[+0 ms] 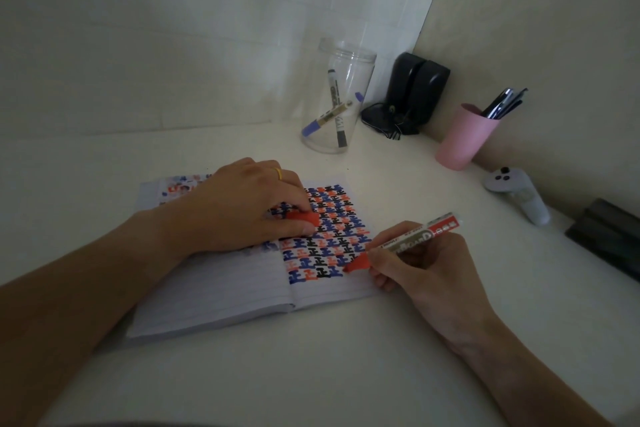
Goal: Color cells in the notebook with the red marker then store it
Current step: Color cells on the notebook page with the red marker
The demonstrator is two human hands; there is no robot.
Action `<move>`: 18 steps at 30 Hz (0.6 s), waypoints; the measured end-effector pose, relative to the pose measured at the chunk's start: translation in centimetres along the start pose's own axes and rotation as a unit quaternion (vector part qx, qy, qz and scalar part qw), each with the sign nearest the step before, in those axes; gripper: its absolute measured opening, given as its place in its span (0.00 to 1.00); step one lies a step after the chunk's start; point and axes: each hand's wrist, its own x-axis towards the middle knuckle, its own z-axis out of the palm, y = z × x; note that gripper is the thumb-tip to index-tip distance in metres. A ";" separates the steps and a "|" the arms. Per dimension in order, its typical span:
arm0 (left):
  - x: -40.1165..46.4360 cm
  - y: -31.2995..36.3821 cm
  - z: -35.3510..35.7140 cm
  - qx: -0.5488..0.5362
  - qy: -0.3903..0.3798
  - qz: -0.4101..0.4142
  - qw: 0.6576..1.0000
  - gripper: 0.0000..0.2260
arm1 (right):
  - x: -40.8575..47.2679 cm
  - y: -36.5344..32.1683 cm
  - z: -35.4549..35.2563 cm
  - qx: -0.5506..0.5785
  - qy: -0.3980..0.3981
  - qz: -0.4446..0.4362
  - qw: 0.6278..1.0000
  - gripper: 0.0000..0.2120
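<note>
A dim corner of pale walls meets a smooth off-white table (pixel 346 374). On it a thin lined notebook (pixel 221 302) lies open and flat, its right page filled with rows of blocky red, blue and black marks that reach partway down. The left hand (pixel 242 211) presses on the pages, a gold ring (pixel 278 173) on one finger, and pinches a small red cap (pixel 303 218) between thumb and fingertips. The right hand (pixel 426 267) is closed around the red marker (pixel 408 241), a slim cylinder with a printed label, its red tip end low over the last marked row; whether it touches the paper is hard to tell in this light. Behind, a clear round plastic jar (pixel 341 97) holds a blue marker (pixel 329 116) and a black marker (pixel 336 107), crossed and leaning. A matte pink cup (pixel 464 139) holds several dark pens (pixel 504 102). A glossy black device (pixel 412 94) sits in the corner between them, and a pale grey controller (pixel 519 194) lies near the right wall.
</note>
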 end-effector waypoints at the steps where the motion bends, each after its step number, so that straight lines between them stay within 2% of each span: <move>1: 0.0 0.0 0.0 0.001 0.001 0.000 1.000 0.21 | 0.0 0.0 0.0 0.000 0.000 0.000 1.000 0.05; 8: 0.0 -0.1 0.0 0.005 -0.001 -0.001 1.000 0.22 | 0.0 -0.2 0.0 -0.001 -0.009 -0.009 1.000 0.05; 13: 0.0 -0.2 0.1 0.006 -0.002 0.001 1.000 0.21 | 0.1 0.0 0.1 -0.026 0.034 0.004 0.999 0.06; 18: -0.1 0.0 0.2 0.003 0.001 -0.001 1.000 0.20 | 0.2 0.2 0.0 -0.011 0.043 0.015 0.999 0.07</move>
